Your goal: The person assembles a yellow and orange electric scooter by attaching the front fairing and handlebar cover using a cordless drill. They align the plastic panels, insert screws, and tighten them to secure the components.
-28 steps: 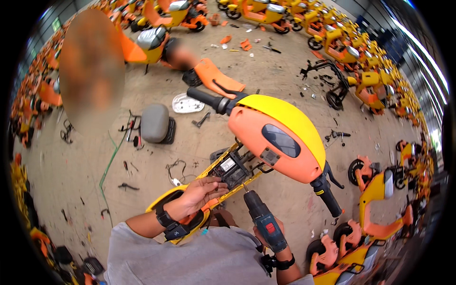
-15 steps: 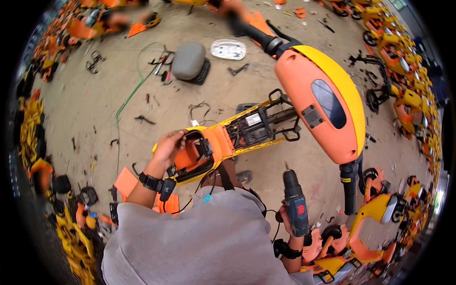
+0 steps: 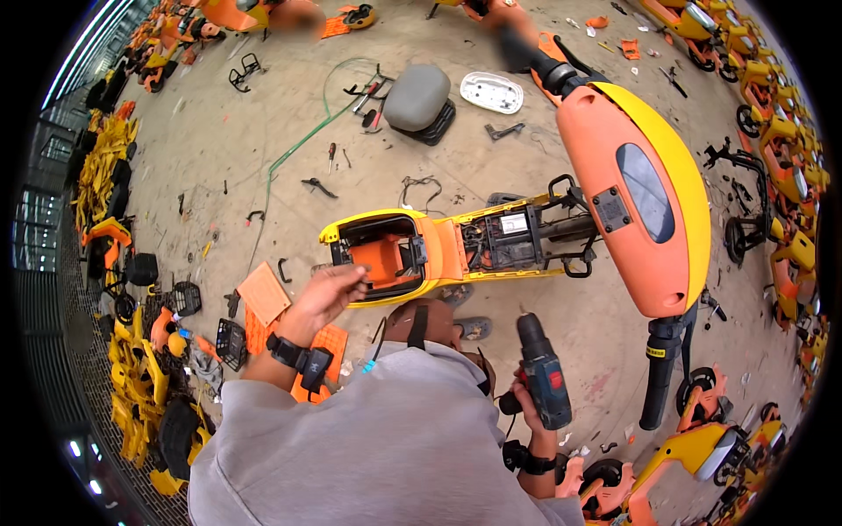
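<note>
even, fairly bright diffuse light covers the floor (image 3: 474, 167), where shadows are soft and faint, while the wall (image 3: 42, 324) at the left edge sits dim, with bright streaks at the upper left and small glaring spots at the lower left. the drill (image 3: 545, 381) looks reasonably crisp, a pale reflection lies on the dark display panel (image 3: 645, 193), and smeared patches blur the top. straight lines bow toward the rim, and the corners fall to black.
</note>
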A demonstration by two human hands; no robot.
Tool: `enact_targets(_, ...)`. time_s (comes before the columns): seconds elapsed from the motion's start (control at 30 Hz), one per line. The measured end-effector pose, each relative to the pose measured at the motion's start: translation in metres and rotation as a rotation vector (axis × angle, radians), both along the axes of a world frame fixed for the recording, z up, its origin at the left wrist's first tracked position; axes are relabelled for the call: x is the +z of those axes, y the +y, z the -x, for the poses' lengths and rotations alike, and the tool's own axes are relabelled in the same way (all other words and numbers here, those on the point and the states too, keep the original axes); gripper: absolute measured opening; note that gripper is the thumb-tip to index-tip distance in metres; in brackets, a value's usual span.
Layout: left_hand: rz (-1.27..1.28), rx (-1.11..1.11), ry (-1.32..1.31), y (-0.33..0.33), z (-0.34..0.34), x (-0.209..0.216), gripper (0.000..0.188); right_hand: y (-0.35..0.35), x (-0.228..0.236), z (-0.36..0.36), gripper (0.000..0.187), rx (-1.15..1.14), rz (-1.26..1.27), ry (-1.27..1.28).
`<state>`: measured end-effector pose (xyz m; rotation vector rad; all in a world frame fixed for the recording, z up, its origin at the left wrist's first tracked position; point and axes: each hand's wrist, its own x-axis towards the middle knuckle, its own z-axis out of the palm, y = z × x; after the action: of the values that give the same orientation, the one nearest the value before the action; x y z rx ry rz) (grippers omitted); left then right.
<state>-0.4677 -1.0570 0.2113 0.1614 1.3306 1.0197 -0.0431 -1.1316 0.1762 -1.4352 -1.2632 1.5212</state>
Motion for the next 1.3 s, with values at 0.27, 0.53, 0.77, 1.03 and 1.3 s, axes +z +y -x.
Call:
enact_targets(0.27,-0.052,-0.295,-0.31,0.034,-0.113,0.028,0.024,0.044,0.044,0.025,0.026,0.294,-0.411,-0.11)
enact_targets(0.53,-0.035,-0.328,-0.267,0.021,-0.111,0.025,0.021,0.039,0.035,0.034,0.027,0.376,-0.349,-0.01)
enact_targets(0.77,-0.027,-0.399,-0.194,-0.007,-0.073,0.029,0.023,0.033,0.033,0.052,0.025,0.533,-0.364,-0.001)
enact_targets(1.03,-0.004,-0.272,-0.266,-0.082,-0.008,0.002,0.025,0.029,0.041,0.118,0.02,0.791,-0.321,-0.08)
enact_targets(1.3,-0.101,0.213,-0.422,-0.214,0.108,-0.034,0.023,0.009,-0.008,0.242,0.021,1.154,0.156,0.049)
